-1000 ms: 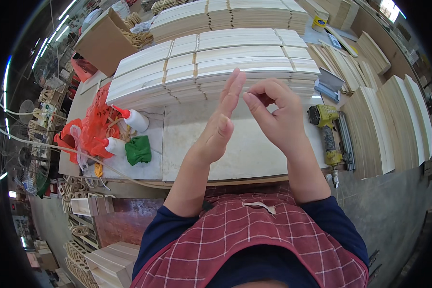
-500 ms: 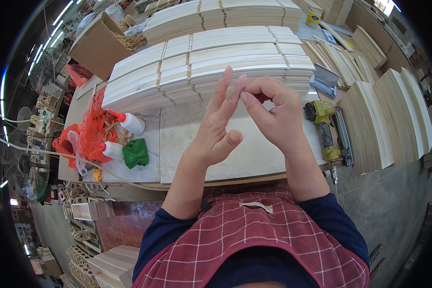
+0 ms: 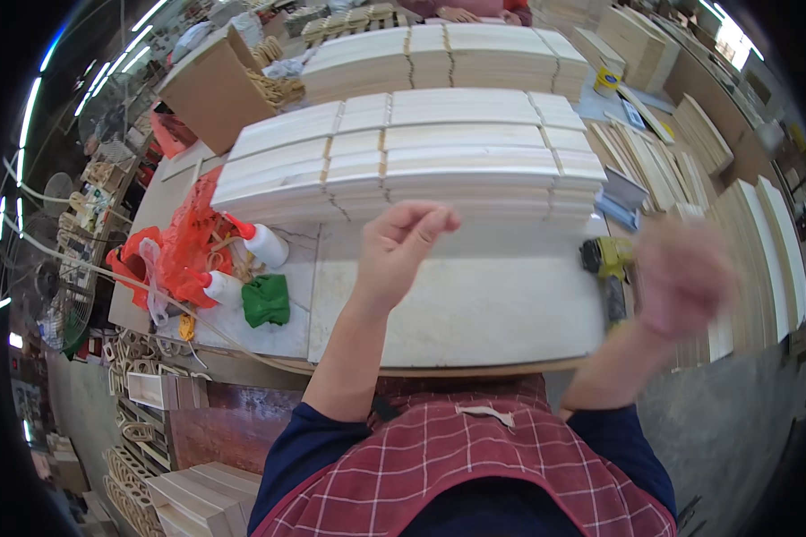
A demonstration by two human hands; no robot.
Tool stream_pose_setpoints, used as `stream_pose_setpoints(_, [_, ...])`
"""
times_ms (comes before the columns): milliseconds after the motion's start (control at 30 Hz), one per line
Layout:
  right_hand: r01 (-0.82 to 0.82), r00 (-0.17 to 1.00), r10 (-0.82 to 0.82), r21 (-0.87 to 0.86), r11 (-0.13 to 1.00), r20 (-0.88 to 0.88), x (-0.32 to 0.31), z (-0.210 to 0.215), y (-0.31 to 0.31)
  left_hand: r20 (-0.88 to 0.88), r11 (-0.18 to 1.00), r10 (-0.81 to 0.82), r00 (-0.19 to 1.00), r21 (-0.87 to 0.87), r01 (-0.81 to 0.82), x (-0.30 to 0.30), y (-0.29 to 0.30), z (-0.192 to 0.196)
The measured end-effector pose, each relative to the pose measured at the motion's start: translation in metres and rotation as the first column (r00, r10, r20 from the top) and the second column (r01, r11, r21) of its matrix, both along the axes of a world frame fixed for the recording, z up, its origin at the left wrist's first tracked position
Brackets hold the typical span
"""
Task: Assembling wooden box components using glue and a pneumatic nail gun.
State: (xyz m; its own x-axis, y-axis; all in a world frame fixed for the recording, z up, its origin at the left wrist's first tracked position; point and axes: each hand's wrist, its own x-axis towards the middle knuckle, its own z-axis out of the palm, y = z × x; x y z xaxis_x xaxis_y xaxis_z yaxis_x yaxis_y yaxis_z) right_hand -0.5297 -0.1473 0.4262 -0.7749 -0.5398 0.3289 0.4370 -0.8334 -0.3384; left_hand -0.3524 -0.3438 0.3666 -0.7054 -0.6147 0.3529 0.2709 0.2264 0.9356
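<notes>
My left hand (image 3: pixel 403 246) is raised over the pale tabletop (image 3: pixel 475 313), its fingers curled and the thumb pressed to the index finger. What lies in that pinch, if anything, is too small or hidden to see. Off to the right, my right hand (image 3: pixel 685 277) is smeared by motion, so its fingers cannot be read. It is over the right-hand boards, next to a yellow and black nail gun (image 3: pixel 613 257) lying at the table's right end. Beyond my left hand stands a long stack of pale wooden boards (image 3: pixel 466 161) in several layers.
Two white squeeze bottles with red tips (image 3: pixel 267 246), a green cloth (image 3: pixel 266 300) and red plastic bags (image 3: pixel 188 242) sit at the left. A second board stack (image 3: pixel 484 67) stands farther back, near another person's hands (image 3: pixel 458 14). Curved panels (image 3: pixel 752 259) stand at the right.
My hands, fingertips together before, have parted. The right one has swung right toward the nail gun and panels; the left has curled its fingers into a pinch. The view has shifted slightly.
</notes>
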Motion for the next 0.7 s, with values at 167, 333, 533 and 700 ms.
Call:
stream_pose_setpoints(167, [-0.296, 0.881, -0.136, -0.751, 0.590, -0.454, -0.057, 0.037, 0.139, -0.264, 0.889, 0.337, 0.904, 0.407, -0.212, 0.044, -0.080, -0.007])
stream_pose_setpoints(333, [-0.337, 0.805, -0.221, -0.731, 0.593, -0.550, -0.059, 0.036, 0.113, -0.339, 0.819, 0.376, 0.862, 0.557, -0.138, 0.104, -0.164, -0.001])
stream_pose_setpoints(533, [-0.559, 0.716, -0.127, -0.672, 0.486, -0.687, -0.065, 0.030, 0.069, -0.160, 0.457, 0.693, 0.703, 0.852, -0.256, 0.091, -0.246, -0.004])
stream_pose_setpoints(700, [-0.339, 0.735, -0.058, -0.439, 0.832, -0.676, -0.127, 0.019, 0.017, -0.142, 0.399, 0.757, 0.638, 0.874, -0.279, 0.078, -0.280, -0.018])
